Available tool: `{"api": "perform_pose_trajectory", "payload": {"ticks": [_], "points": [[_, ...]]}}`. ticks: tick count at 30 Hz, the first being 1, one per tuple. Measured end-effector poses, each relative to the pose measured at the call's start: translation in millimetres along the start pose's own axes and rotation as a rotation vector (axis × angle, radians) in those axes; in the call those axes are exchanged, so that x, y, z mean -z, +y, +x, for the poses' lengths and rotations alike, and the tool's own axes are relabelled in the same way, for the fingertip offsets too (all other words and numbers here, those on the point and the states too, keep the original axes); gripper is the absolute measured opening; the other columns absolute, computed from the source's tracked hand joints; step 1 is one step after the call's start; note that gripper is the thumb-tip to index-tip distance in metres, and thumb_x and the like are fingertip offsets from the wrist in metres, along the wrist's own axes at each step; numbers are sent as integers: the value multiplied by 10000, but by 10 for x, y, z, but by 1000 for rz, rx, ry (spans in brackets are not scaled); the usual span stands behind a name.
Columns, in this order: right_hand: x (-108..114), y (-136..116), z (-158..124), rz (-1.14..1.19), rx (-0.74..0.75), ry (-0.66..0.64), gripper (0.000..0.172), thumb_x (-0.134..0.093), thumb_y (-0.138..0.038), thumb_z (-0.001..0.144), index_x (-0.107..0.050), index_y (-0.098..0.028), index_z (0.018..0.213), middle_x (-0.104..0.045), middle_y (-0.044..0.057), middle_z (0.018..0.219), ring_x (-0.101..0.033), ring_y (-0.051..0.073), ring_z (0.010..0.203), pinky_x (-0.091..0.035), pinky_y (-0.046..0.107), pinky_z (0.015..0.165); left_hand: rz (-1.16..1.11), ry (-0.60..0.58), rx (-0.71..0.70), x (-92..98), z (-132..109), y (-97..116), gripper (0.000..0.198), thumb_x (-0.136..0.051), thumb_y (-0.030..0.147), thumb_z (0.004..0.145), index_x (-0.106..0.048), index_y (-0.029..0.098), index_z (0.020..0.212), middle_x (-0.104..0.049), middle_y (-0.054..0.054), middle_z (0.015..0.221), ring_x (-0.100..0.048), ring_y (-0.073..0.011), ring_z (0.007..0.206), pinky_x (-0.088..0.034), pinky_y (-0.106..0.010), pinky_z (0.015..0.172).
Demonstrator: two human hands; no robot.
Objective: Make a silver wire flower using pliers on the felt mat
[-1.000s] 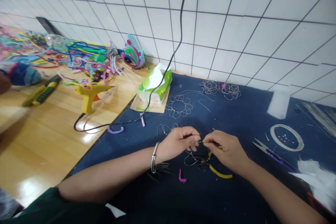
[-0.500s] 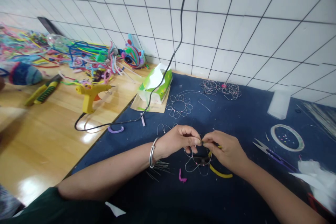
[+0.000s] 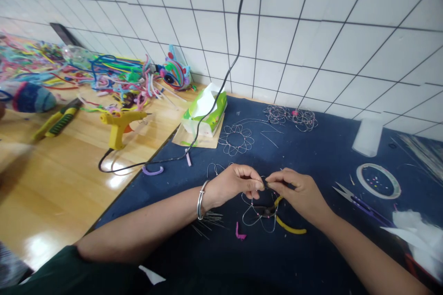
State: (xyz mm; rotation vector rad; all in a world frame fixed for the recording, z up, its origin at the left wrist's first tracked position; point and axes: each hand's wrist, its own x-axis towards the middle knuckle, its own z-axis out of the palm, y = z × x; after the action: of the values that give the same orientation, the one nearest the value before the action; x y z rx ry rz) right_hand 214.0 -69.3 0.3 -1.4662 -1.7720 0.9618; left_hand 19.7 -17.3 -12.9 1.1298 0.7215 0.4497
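Observation:
My left hand (image 3: 232,185) and my right hand (image 3: 300,193) meet over the dark blue cloth (image 3: 311,249), fingertips pinched together on a thin wire flower frame (image 3: 259,214) that hangs below them. A silver bangle (image 3: 200,200) rings my left wrist. Yellow-handled pliers (image 3: 284,223) lie on the cloth under my right hand. A small pink scrap (image 3: 239,233) and a bundle of short wire pieces (image 3: 207,221) lie just below my left hand.
A finished wire flower (image 3: 236,139) and a wire tangle (image 3: 290,116) lie farther back. A tissue pack (image 3: 205,111), a yellow glue gun (image 3: 119,125) with a black cord, a pile of pipe cleaners (image 3: 104,78), a tape roll (image 3: 378,180), snips (image 3: 356,200) and a white cup (image 3: 367,137) surround the cloth.
Both hands rose slightly and the wire frame now hangs a little lower and more spread below the fingertips. Everything else stays put.

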Motion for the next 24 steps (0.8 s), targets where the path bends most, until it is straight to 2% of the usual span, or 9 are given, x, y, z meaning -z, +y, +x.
{"api": "perform_pose_trajectory", "payload": {"ticks": [11, 16, 19, 24], "points": [[-6, -51, 9, -18, -4, 44, 96, -542, -261, 801, -635, -239, 808, -617, -28, 763, -558, 99, 672, -424, 224, 611, 11, 4, 6, 10, 7, -45, 263, -656, 341, 726, -632, 94, 814, -641, -44, 650, -585, -96, 573, -478, -230, 580], [-16, -81, -6, -40, 58, 132, 78, -545, -230, 786, -620, -224, 763, -612, -13, 742, -551, 109, 662, -428, 235, 597, -5, 1, 6, -1, 8, -63, 253, -658, 333, 726, -631, 97, 810, -649, -54, 698, -593, -97, 584, -483, -230, 573], [-24, -83, -21, -61, 112, 182, 75, -541, -222, 781, -611, -220, 753, -613, -7, 738, -554, 111, 663, -438, 243, 610, -15, -15, 18, -15, 5, -61, 244, -659, 327, 726, -632, 95, 798, -642, -44, 656, -589, -93, 570, -479, -220, 565], [-55, -70, -30, -83, 185, 218, 99, -518, -239, 789, -607, -220, 751, -623, 5, 753, -574, 120, 684, -462, 258, 631, -43, -32, 33, -33, -6, -62, 237, -657, 324, 728, -630, 99, 796, -644, -43, 655, -585, -89, 561, -481, -221, 569]]}}
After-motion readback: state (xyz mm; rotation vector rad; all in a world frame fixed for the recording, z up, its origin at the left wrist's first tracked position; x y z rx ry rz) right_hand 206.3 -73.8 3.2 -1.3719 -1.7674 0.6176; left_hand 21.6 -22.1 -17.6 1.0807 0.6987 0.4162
